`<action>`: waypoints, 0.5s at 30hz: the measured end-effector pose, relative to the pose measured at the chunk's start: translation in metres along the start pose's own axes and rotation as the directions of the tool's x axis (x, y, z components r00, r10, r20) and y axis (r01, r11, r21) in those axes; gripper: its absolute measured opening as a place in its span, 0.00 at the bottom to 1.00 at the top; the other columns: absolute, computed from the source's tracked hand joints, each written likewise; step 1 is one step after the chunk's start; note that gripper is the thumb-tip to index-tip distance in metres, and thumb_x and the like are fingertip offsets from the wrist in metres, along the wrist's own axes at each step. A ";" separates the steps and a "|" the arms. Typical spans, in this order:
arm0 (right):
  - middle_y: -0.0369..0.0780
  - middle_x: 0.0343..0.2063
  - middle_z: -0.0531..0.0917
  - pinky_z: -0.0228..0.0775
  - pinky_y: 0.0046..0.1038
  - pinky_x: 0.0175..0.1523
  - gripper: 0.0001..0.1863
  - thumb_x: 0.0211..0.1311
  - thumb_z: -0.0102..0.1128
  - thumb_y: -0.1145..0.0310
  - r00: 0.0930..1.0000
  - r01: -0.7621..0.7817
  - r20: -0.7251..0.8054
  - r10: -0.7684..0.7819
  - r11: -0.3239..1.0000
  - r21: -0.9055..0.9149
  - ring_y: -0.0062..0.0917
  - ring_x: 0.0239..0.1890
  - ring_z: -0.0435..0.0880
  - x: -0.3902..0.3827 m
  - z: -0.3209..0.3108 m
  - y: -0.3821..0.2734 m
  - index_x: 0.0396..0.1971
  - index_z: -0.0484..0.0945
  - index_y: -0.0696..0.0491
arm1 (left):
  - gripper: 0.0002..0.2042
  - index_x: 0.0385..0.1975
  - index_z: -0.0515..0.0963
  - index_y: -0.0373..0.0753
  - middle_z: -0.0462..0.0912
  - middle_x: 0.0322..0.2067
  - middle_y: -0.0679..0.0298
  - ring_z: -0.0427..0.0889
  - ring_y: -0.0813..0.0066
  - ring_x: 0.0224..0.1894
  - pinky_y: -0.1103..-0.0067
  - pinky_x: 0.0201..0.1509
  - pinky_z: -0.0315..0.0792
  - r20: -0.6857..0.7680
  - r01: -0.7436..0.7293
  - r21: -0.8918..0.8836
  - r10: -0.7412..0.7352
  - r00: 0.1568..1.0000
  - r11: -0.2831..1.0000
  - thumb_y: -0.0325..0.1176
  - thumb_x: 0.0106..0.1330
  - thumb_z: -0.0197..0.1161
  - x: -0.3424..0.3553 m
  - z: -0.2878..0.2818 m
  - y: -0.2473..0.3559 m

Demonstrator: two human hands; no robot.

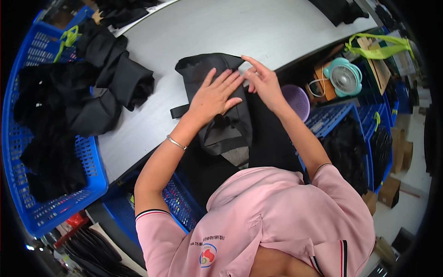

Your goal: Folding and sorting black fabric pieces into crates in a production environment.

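My left hand (214, 99) lies with fingers spread on a black fabric piece (221, 136), which has a side strap (179, 111) and extends from the grey table (152, 41) toward my body. My right hand (260, 81) is at the piece's upper right edge, index finger stretched to the corner, the others loosely bent and apart; neither hand visibly grips anything.
At left, a blue basket (99, 168) holds heaped black fabric (55, 106). Under the table's right edge are a purple basket (297, 99), a turquoise fan (344, 76) and blue crates (353, 111). More black fabric (339, 11) lies at the far edge.
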State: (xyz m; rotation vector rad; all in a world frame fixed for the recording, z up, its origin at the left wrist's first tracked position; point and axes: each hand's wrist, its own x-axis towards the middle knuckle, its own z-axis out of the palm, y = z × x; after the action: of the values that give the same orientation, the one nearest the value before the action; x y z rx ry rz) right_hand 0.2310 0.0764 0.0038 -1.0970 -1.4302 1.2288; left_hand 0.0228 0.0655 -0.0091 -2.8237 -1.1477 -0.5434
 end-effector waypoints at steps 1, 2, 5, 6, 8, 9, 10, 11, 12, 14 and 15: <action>0.33 0.29 0.77 0.66 0.16 0.27 0.21 0.69 0.55 0.70 0.993 -0.093 -0.079 0.089 0.995 -0.038 0.12 0.22 0.73 -0.019 0.001 -0.001 0.61 0.72 0.56 | 0.30 0.67 0.67 0.46 0.68 0.67 0.67 0.63 0.69 0.70 0.61 0.74 0.50 -0.049 0.016 -0.008 -0.016 0.999 1.000 0.54 0.69 0.54 0.001 0.002 -0.001; 0.33 0.30 0.77 0.66 0.16 0.27 0.23 0.69 0.56 0.69 0.993 -0.049 -0.109 0.045 0.998 -0.040 0.12 0.22 0.73 -0.037 0.003 -0.001 0.62 0.70 0.57 | 0.30 0.66 0.68 0.46 0.69 0.66 0.66 0.63 0.69 0.71 0.61 0.75 0.50 -0.049 0.076 0.005 -0.076 0.996 0.997 0.55 0.69 0.54 0.001 0.004 -0.002; 0.34 0.31 0.77 0.68 0.16 0.29 0.23 0.70 0.56 0.64 0.964 -0.241 -0.116 0.240 0.970 0.006 0.13 0.25 0.75 -0.082 -0.005 0.000 0.61 0.69 0.58 | 0.30 0.66 0.68 0.45 0.69 0.66 0.65 0.61 0.68 0.72 0.60 0.75 0.47 -0.087 0.155 0.018 -0.152 0.984 0.988 0.56 0.69 0.53 0.005 0.010 -0.006; 0.34 0.33 0.77 0.68 0.16 0.31 0.24 0.71 0.56 0.61 0.930 -0.353 -0.094 0.356 0.934 0.049 0.13 0.27 0.76 -0.095 -0.005 0.001 0.60 0.70 0.58 | 0.31 0.66 0.67 0.44 0.68 0.67 0.65 0.60 0.68 0.72 0.59 0.75 0.46 -0.067 0.160 0.012 -0.159 0.985 0.987 0.57 0.69 0.52 0.006 0.012 -0.008; 0.36 0.38 0.78 0.70 0.17 0.34 0.26 0.73 0.52 0.53 0.894 -0.405 -0.058 0.443 0.858 0.317 0.14 0.34 0.77 -0.121 0.001 0.002 0.60 0.70 0.58 | 0.32 0.67 0.66 0.44 0.66 0.68 0.65 0.59 0.69 0.73 0.58 0.76 0.45 -0.075 0.184 -0.004 -0.184 0.980 0.983 0.58 0.69 0.51 0.007 0.015 -0.010; 0.36 0.42 0.77 0.72 0.19 0.37 0.28 0.74 0.50 0.51 0.874 -0.433 -0.017 0.486 0.793 0.428 0.16 0.40 0.77 -0.129 0.005 0.003 0.62 0.68 0.57 | 0.32 0.67 0.66 0.44 0.66 0.68 0.65 0.59 0.69 0.73 0.58 0.76 0.45 -0.054 0.178 -0.007 -0.178 0.983 0.984 0.58 0.69 0.51 0.008 0.016 -0.011; 0.37 0.46 0.76 0.73 0.20 0.39 0.29 0.73 0.51 0.50 0.892 -0.397 0.033 0.451 0.747 0.533 0.16 0.42 0.77 -0.136 0.010 0.002 0.63 0.66 0.57 | 0.33 0.68 0.65 0.44 0.65 0.69 0.65 0.58 0.68 0.73 0.58 0.76 0.44 -0.050 0.193 0.000 -0.192 0.980 0.981 0.59 0.69 0.51 0.009 0.016 -0.011; 0.37 0.48 0.76 0.74 0.21 0.40 0.31 0.71 0.53 0.51 0.881 -0.422 0.009 0.472 0.778 0.465 0.16 0.42 0.77 -0.142 0.018 0.002 0.65 0.64 0.56 | 0.34 0.68 0.65 0.44 0.64 0.69 0.64 0.57 0.67 0.73 0.57 0.76 0.43 -0.049 0.206 0.007 -0.206 0.977 0.978 0.60 0.68 0.51 0.009 0.017 -0.011; 0.37 0.50 0.75 0.74 0.21 0.41 0.32 0.70 0.56 0.52 0.887 -0.409 -0.025 0.461 0.809 0.422 0.17 0.42 0.77 -0.146 0.026 0.001 0.66 0.63 0.56 | 0.34 0.68 0.65 0.44 0.64 0.69 0.64 0.57 0.67 0.73 0.57 0.76 0.43 -0.047 0.184 0.004 -0.183 0.982 0.983 0.60 0.68 0.51 0.009 0.017 -0.011; 0.40 0.52 0.75 0.74 0.23 0.45 0.40 0.61 0.69 0.62 0.897 -0.409 -0.018 0.442 0.844 0.347 0.20 0.47 0.78 -0.148 0.038 -0.002 0.68 0.58 0.54 | 0.36 0.69 0.63 0.44 0.63 0.70 0.63 0.55 0.66 0.74 0.57 0.76 0.41 -0.034 0.218 0.045 -0.216 0.976 0.975 0.63 0.68 0.49 0.010 0.017 -0.010; 0.41 0.53 0.75 0.73 0.26 0.49 0.40 0.58 0.71 0.63 0.963 -0.181 -0.212 0.169 0.983 -0.036 0.25 0.49 0.78 -0.144 0.043 -0.003 0.67 0.60 0.54 | 0.38 0.70 0.61 0.43 0.61 0.71 0.61 0.53 0.64 0.75 0.57 0.77 0.39 0.000 0.237 0.047 -0.237 0.971 0.970 0.64 0.68 0.48 0.010 0.017 -0.009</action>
State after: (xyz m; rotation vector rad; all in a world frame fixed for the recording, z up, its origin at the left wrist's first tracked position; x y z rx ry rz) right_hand 0.2140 -0.0723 -0.0091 -1.3723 -1.2341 1.1634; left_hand 0.0284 0.0814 -0.0225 -2.6671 -1.4902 -0.5142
